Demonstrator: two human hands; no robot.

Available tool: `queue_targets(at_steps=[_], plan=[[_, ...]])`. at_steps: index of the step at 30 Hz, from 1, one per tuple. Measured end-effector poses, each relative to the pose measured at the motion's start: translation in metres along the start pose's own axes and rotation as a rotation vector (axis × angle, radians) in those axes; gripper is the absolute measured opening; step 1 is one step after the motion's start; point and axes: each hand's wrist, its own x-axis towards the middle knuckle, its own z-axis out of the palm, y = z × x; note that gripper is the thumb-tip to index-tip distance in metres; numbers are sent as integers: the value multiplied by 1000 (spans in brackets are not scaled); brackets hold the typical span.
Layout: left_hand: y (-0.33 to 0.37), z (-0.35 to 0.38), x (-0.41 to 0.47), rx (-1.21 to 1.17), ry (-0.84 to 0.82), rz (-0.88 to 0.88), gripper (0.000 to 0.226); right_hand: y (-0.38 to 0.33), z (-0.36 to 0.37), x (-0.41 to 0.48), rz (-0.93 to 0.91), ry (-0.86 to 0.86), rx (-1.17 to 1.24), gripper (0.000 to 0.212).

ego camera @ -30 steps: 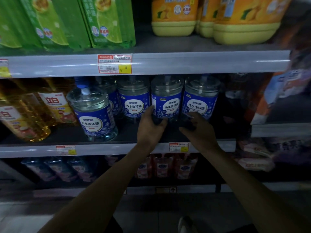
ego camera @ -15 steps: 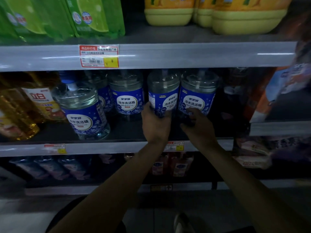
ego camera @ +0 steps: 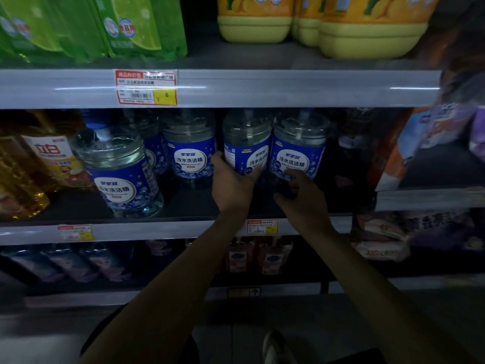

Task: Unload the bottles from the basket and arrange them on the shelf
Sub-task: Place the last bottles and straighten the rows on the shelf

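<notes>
Several clear bottles with blue labels stand on the middle shelf (ego camera: 183,206). My left hand (ego camera: 233,182) grips the lower part of one bottle (ego camera: 246,145) in the row, thumb on its left side. My right hand (ego camera: 301,195) rests against the base of the neighbouring bottle (ego camera: 296,148) on the right, fingers bent round its bottom. Another bottle (ego camera: 118,169) stands forward and tilted at the left, and one more bottle (ego camera: 190,151) stands left of the one my left hand grips. No basket is in view.
Yellow oil bottles (ego camera: 39,164) fill the shelf's left end. Green refill pouches (ego camera: 131,24) and yellow jugs (ego camera: 367,27) sit on the upper shelf above a price tag (ego camera: 146,87). Packets (ego camera: 430,143) crowd the right. Lower shelf holds dim bottles (ego camera: 252,256). A shoe (ego camera: 278,348) shows below.
Both hands moved up and closer to the bottles. My left hand closed round the third bottle and turned it, so its label now faces slightly right.
</notes>
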Motion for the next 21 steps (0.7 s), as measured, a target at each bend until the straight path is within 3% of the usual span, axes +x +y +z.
queue_targets(at_steps=[12,21], plan=[[9,-7,-7,86,18,26,90,-8,-2,-9,45,22,83,55],[-4,-67,-7,-84,-296,-15,90,-20,-2,-8,44,-73,320,57]])
